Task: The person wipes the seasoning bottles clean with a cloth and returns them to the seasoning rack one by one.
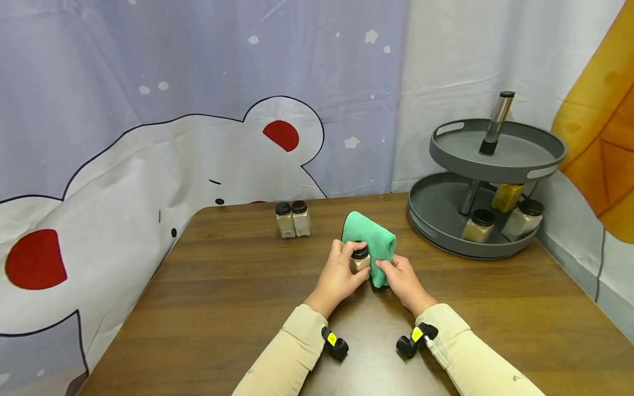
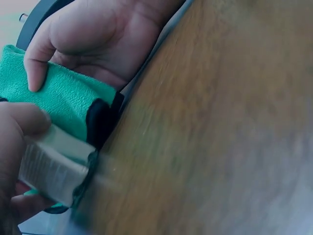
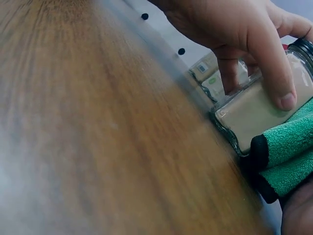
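My left hand grips a square glass spice jar with a black lid, thumb on one side and fingers around the other. In the right wrist view the jar shows pale powder inside, its base close over the wooden table. A folded green cloth with dark edging lies against the jar's right side. My right hand holds this cloth, thumb in front and the other fingers mostly hidden behind it. In the left wrist view, the cloth overlaps the jar's label side.
Two similar black-lidded jars stand side by side at the table's back edge. At the right is a grey two-tier turntable rack, with several jars on its lower tier. A printed curtain hangs behind the wooden table.
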Motion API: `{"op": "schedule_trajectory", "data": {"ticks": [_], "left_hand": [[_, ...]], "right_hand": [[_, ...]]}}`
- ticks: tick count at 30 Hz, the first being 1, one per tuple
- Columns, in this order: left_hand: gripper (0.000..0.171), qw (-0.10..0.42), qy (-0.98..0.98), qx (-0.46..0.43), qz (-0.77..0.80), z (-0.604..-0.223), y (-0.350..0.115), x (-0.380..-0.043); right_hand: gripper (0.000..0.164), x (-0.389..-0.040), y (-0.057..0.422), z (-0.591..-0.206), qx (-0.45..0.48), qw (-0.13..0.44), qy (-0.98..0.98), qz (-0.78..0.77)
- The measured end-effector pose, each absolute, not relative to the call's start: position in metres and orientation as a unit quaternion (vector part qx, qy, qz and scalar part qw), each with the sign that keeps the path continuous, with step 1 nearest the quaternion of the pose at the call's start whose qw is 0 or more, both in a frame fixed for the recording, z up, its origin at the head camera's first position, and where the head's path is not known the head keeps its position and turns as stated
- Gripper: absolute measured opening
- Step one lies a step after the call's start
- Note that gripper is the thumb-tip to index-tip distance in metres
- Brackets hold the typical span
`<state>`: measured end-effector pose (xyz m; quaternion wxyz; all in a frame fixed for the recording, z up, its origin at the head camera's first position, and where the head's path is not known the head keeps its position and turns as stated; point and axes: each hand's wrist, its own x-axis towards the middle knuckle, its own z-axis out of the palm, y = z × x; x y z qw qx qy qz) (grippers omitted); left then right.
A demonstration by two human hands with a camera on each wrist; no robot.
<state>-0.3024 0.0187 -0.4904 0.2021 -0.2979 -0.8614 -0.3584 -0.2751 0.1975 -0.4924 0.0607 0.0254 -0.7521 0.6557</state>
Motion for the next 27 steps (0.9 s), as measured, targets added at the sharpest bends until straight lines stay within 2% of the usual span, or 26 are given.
{"op": "schedule_trajectory", "data": {"ticks": [5, 7, 12, 15, 19, 24, 27], "left_hand": [[0.056, 0.231, -0.867, -0.272, -0.348, -0.494, 0.017, -0.304], [0.057, 0.215, -0.866, -0.286, -0.349, -0.494, 0.012, -0.305], [0.062, 0.133, -0.853, -0.343, -0.370, -0.490, 0.001, -0.309], [0.062, 0.116, -0.851, -0.357, -0.367, -0.487, -0.001, -0.309], [0.062, 0.138, -0.862, -0.340, -0.350, -0.486, 0.004, -0.308], [0.062, 0.180, -0.885, -0.276, -0.329, -0.487, 0.013, -0.307], [0.062, 0.187, -0.893, -0.243, -0.328, -0.486, 0.016, -0.306]], "right_hand": [[0.024, -0.276, 0.197, -0.494, 0.020, 0.090, -0.759, 0.644], [0.024, -0.276, 0.198, -0.496, 0.019, 0.096, -0.763, 0.639], [0.024, -0.276, 0.199, -0.499, 0.025, 0.098, -0.770, 0.630], [0.023, -0.276, 0.199, -0.499, 0.027, 0.097, -0.772, 0.627], [0.023, -0.276, 0.198, -0.497, 0.030, 0.091, -0.773, 0.627], [0.023, -0.275, 0.196, -0.494, 0.053, 0.087, -0.776, 0.622], [0.024, -0.274, 0.197, -0.493, 0.054, 0.089, -0.772, 0.627]]}}
